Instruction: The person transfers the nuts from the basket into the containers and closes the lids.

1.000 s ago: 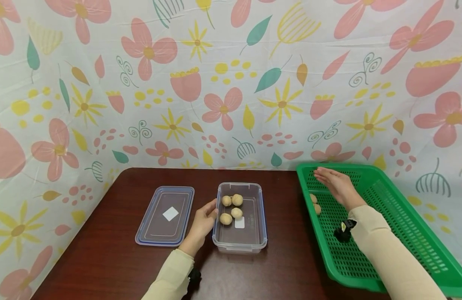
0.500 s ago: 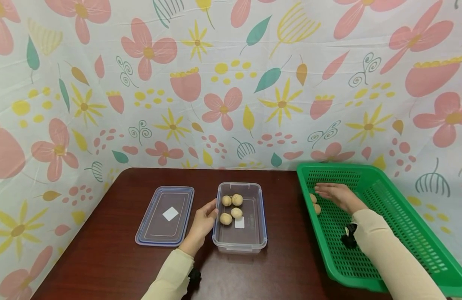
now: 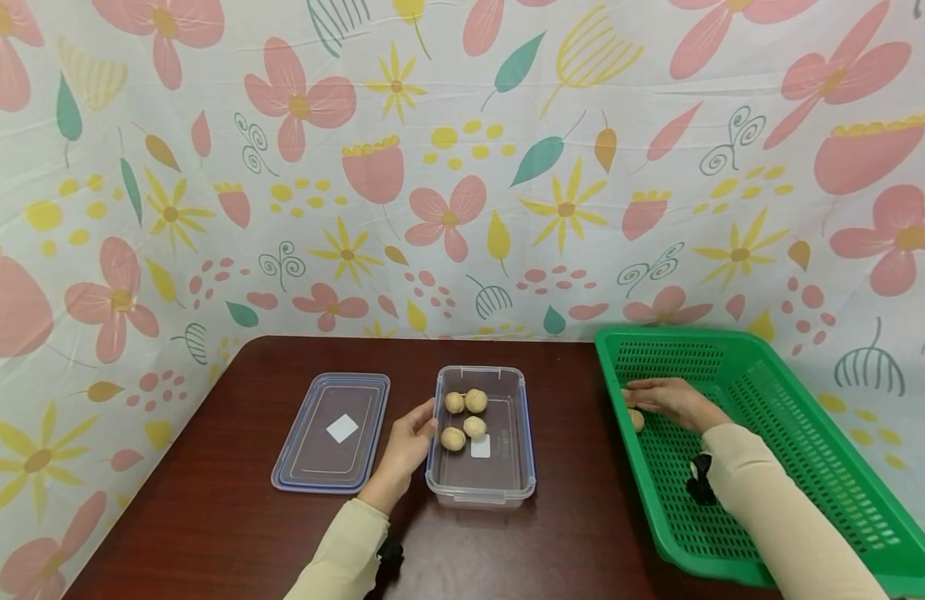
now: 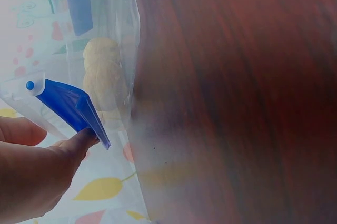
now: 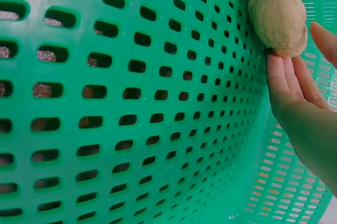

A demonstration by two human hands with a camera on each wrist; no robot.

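Note:
A clear plastic food container (image 3: 507,467) with a blue seal stands mid-table, holding several walnuts (image 3: 475,401). My left hand (image 3: 408,443) is at its left side. In the left wrist view its fingers pinch the container's blue side flap (image 4: 66,103). Inside the green basket (image 3: 740,500), my right hand (image 3: 672,400) is down by the left wall. One walnut (image 3: 637,420) shows just below its fingers in the head view. In the right wrist view the fingertips reach the underside of a walnut (image 5: 279,16), while the thumb stands apart from it.
The container's clear lid (image 3: 327,458) with a blue seal lies flat on the dark wooden table (image 3: 230,483), left of my left hand. A flower-printed cloth (image 3: 447,125) hangs behind the table. The basket's raised left rim separates it from the container's side.
My right hand has come down and toward the basket's left wall, and now covers one of the two walnuts there. The left hand and container have stayed in place.

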